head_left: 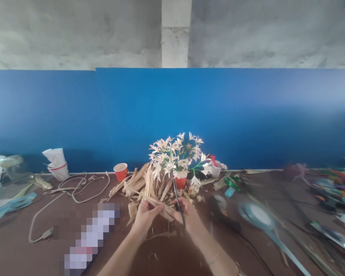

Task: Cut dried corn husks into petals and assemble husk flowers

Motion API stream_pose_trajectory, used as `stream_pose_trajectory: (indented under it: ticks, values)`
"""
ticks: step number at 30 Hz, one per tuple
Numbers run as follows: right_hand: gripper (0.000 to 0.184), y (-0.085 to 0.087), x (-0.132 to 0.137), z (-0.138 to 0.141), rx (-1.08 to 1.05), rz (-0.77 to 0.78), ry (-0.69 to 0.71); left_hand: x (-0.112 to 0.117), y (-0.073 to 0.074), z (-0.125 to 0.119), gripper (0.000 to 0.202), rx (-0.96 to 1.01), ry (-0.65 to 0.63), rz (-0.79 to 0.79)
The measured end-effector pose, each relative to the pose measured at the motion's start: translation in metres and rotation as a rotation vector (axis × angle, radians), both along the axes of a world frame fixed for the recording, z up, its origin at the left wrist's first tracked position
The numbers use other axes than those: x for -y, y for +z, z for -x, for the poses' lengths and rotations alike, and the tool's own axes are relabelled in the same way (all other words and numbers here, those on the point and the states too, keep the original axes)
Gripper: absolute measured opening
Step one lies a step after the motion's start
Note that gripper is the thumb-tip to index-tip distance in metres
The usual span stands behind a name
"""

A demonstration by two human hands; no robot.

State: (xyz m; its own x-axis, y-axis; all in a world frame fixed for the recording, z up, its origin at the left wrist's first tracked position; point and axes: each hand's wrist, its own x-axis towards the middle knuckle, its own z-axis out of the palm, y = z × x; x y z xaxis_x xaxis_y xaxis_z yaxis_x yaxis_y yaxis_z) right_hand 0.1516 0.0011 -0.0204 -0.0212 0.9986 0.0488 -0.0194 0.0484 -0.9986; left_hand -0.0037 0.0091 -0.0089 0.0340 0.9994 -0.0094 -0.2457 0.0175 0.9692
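Observation:
My left hand [145, 216] is closed in a pinch on a strip of dried corn husk [160, 203] at the near edge of a husk pile [145, 184]. My right hand [189, 218] is closed around thin dark scissors [177, 199] that point up toward the husk. Just behind the pile stands a bunch of pale husk flowers [176, 153] with green stems in a red cup [180, 182].
On the brown table [172, 253] lie an orange paper cup [120, 170], a white cable [74, 189], stacked white cups [57, 165], a glue gun [220, 212], a pale ribbon spool [255, 214] and coloured clutter [330, 188] at right. A blue panel [218, 115] backs the table.

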Motion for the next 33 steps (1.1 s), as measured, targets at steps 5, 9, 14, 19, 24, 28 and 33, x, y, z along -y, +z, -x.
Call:
stream_pose_trajectory:
  ticks: [5,9,14,19,24,28,33]
  values:
    - [0.03,0.006,0.0,0.0,0.049,-0.007,-0.018,0.001,0.002,-0.004,0.024,-0.05,0.04,-0.009]
    - [0.032,0.003,-0.001,0.001,0.001,-0.013,-0.004,0.005,0.001,-0.007,0.023,-0.254,0.134,-0.119]
    - [0.034,-0.002,-0.002,0.0,-0.085,-0.012,-0.006,0.007,-0.002,-0.007,0.02,-0.509,0.221,-0.297]
    - [0.037,0.002,-0.001,-0.003,-0.087,0.02,0.003,0.001,-0.003,-0.003,0.02,-0.406,0.089,-0.247]
    - [0.038,0.002,-0.001,-0.002,-0.064,0.036,0.018,0.004,-0.002,-0.004,0.021,-0.402,0.104,-0.262]
    - [0.037,0.003,0.002,0.001,-0.078,0.037,-0.006,0.009,0.001,-0.007,0.015,-0.465,0.179,-0.387]
    - [0.032,0.006,0.007,0.003,-0.022,0.039,0.044,-0.003,0.005,0.01,0.011,-0.561,0.442,-0.305]
